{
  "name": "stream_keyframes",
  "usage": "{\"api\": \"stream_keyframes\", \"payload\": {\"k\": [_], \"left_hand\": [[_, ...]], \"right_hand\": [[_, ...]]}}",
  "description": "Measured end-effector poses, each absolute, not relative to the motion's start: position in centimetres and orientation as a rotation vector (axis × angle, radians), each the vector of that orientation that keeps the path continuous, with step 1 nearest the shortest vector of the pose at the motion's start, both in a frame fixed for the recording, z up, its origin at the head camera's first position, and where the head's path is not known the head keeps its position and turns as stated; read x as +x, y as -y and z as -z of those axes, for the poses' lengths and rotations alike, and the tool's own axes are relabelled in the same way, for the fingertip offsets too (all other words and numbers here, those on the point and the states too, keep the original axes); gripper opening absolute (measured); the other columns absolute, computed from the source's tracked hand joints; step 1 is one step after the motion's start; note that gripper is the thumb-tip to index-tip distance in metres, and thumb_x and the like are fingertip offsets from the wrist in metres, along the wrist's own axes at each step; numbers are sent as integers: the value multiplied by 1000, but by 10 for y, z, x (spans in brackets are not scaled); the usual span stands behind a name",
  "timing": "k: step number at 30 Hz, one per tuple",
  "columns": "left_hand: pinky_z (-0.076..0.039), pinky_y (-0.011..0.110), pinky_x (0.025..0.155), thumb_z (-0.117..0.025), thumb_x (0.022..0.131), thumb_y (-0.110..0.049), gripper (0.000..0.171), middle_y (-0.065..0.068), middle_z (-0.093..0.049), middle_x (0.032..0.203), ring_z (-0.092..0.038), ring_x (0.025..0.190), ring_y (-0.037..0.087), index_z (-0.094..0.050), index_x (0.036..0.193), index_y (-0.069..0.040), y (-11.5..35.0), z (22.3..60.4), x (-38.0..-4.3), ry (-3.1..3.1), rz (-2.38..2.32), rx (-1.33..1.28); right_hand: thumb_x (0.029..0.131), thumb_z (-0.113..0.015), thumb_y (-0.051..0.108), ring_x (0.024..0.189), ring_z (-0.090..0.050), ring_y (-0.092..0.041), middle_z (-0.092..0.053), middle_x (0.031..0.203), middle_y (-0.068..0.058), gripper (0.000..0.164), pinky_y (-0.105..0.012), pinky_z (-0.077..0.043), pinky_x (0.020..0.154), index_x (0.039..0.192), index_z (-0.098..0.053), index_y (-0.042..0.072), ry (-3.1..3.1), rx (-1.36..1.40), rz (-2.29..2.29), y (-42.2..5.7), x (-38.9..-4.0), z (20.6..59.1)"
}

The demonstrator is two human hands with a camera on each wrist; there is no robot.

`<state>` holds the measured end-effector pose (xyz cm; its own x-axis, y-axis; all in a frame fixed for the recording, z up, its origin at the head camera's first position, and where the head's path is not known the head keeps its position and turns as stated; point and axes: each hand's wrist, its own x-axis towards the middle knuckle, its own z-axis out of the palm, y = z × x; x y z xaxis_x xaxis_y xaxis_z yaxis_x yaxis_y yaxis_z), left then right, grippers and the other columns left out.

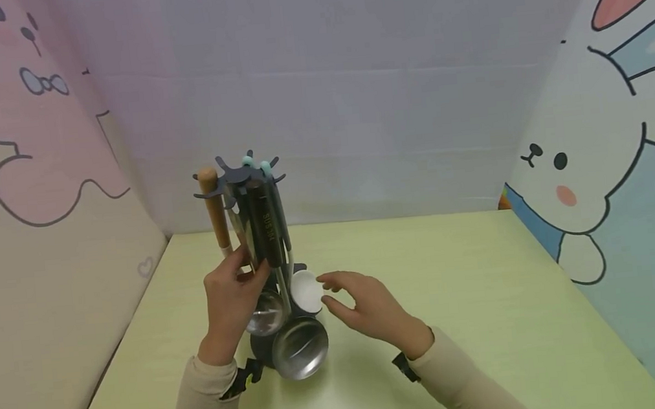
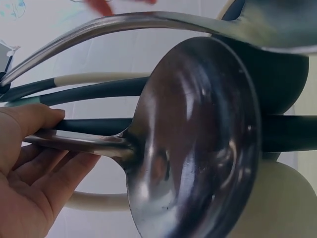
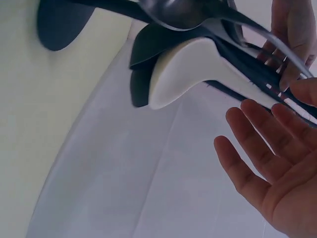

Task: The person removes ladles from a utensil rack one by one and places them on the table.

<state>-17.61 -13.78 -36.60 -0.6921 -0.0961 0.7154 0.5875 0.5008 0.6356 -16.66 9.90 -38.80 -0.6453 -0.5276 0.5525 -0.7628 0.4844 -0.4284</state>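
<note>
A rotating-style utensil stand (image 1: 238, 174) with dark hooks holds several hanging kitchen tools. My left hand (image 1: 230, 297) is at its left side, thumb and fingers around the steel handle of a ladle (image 2: 193, 139), close to the stand's dark post (image 2: 94, 126). A larger steel ladle (image 1: 300, 350) hangs at the front, below a black handle (image 1: 265, 229) with lettering. My right hand (image 1: 368, 305) holds nothing; its fingers are spread and loosely bent, fingertips right beside the white-bowled utensil (image 1: 307, 291), which also shows as a white shape (image 3: 183, 74) in the right wrist view.
A wooden-handled tool (image 1: 215, 208) hangs at the stand's left, and mint-tipped handles (image 1: 266, 167) hang at the back. The stand is on a pale yellow-green table (image 1: 427, 274). A plain backdrop (image 1: 356, 130) rises behind; cartoon-printed panels (image 1: 583, 182) flank both sides.
</note>
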Motion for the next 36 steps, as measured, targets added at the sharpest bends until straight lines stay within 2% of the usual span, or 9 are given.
{"api": "stream_keyframes", "payload": {"k": [7,12,20,23,26,29,36], "left_hand": [[-51,7,67,-76,77,11,30,18,-71,89,-70,75,29,-69,106,8,142,367,-176,2017,1198,-438],[-50,6,67,-77,76,11,33,18,-72,90,-70,74,27,-70,108,7,144,369,-179,1990,1136,-477],[-52,9,67,-77,77,13,29,18,-73,90,-70,74,28,-69,104,7,144,370,-177,1998,1156,-499],[-52,8,67,-77,76,13,29,18,-73,90,-70,73,26,-69,103,7,144,370,-177,1999,1146,-500],[-51,8,67,-77,76,13,29,18,-73,89,-69,72,25,-69,103,7,144,371,-177,1998,1134,-499],[-51,7,67,-78,76,12,28,18,-72,88,-71,73,27,-68,102,7,144,371,-177,2004,1126,-490],[-50,6,68,-78,76,11,27,19,-72,86,-72,76,32,-68,101,8,143,370,-177,2014,1127,-488]], "right_hand": [[88,-72,7,88,-69,-21,-72,105,-11,32,-32,-57,76,118,-64,0,2220,1193,-1026,-64,-168,380],[90,-71,6,84,-69,-17,-71,103,-7,25,-26,-56,75,114,-63,1,2233,1227,-1139,-47,-168,383],[93,-69,4,77,-71,-11,-73,94,-8,16,-14,-54,70,107,-62,0,2265,1195,-1287,-38,-165,397],[93,-69,5,72,-68,-8,-71,87,-6,12,-12,-52,67,102,-63,2,2244,1183,-1224,-38,-165,401],[93,-68,4,62,-56,-4,-64,77,-1,9,-11,-45,59,97,-61,4,2206,1182,-1155,-38,-165,402],[93,-68,4,59,-46,-3,-58,72,0,9,-12,-39,55,94,-59,5,2187,1183,-1138,-37,-165,402],[93,-67,2,62,-53,-5,-61,76,-2,9,-13,-46,58,94,-58,5,2185,1184,-1145,-38,-164,401]]}}
